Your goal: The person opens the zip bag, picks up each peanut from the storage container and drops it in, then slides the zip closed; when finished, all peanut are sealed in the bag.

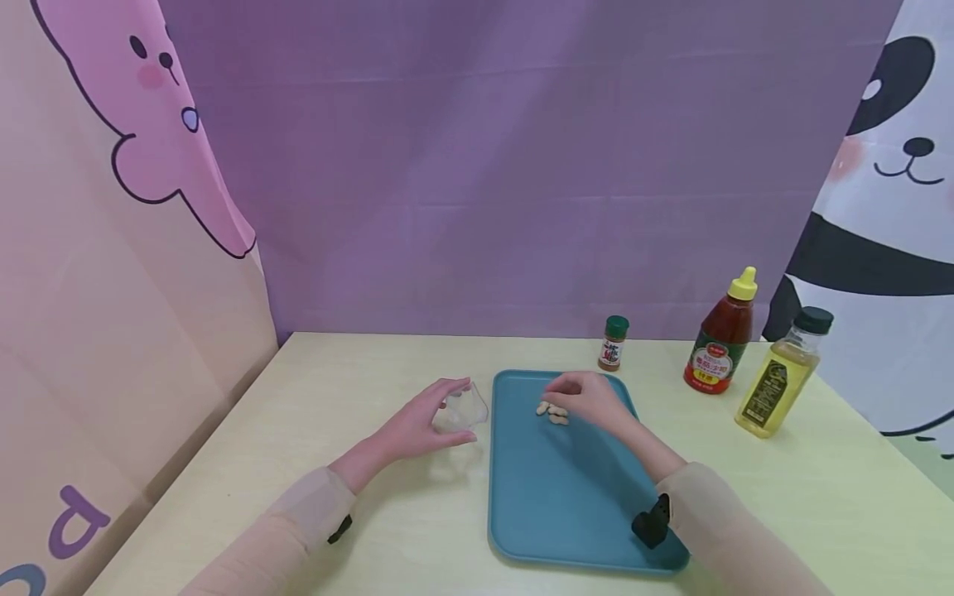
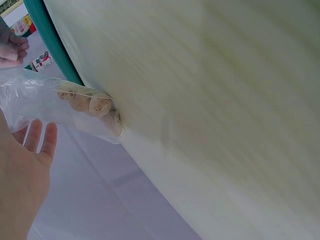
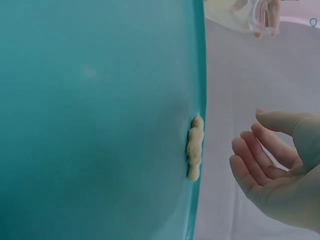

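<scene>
Just below the empty, loosely curved right hand (image 1: 590,401) lie peanuts (image 1: 557,420); the left hand (image 1: 428,424) holds a bag (image 1: 469,409).

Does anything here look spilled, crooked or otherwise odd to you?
Nothing looks spilled or damaged: the peanuts sit clustered on the blue tray. The one oddity is that the sauce bottle and oil bottle appear to lean rightward in the head view, though that may just be lens distortion.

Blue tray (image 1: 551,513), beige peanuts (image 1: 558,411) near its far edge; pale-yellow table (image 1: 417,530), yellow-capped red bottle (image 1: 720,341) near its far right corner.
</scene>
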Demonstrator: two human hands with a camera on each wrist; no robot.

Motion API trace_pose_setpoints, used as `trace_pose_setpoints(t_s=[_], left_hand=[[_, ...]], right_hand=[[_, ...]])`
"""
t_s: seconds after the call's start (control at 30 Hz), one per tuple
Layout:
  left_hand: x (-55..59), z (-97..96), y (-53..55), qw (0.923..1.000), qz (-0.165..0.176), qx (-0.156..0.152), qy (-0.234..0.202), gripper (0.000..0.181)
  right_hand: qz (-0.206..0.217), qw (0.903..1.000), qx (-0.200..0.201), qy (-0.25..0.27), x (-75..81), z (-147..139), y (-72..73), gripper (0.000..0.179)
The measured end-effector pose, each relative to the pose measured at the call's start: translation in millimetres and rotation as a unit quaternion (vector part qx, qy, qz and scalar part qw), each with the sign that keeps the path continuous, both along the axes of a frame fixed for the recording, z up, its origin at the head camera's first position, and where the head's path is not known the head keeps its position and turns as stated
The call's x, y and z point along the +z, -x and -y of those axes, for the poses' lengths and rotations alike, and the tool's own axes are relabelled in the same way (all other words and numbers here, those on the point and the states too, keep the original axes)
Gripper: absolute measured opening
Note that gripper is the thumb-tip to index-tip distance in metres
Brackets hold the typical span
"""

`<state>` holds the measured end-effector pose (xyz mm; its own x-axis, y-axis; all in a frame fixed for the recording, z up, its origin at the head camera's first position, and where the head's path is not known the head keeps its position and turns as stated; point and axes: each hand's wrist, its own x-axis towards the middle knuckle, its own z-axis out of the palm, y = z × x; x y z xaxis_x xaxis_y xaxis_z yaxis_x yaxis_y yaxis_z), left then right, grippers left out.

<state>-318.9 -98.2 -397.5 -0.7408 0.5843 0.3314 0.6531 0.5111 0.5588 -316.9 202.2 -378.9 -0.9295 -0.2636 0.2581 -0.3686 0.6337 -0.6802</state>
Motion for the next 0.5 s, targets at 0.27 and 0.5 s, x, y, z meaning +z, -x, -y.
trace_pose_setpoints(t_s=[0.27, 0.5], left_hand=[[0.0, -0.2, 0.7, 1.0000, 0.000, -0.003, 0.004, 0.079], [0.2, -0.3, 0.0, 1.0000, -0.002, -0.005, 0.004, 0.079]], right_hand=[[0.031, 0.9990, -0.009, -0.031, -6.9, -8.1, 1.4, 0.027], [0.029, 0.9955, -0.017, -0.088, -6.8, -7.9, -0.5, 0.021]])
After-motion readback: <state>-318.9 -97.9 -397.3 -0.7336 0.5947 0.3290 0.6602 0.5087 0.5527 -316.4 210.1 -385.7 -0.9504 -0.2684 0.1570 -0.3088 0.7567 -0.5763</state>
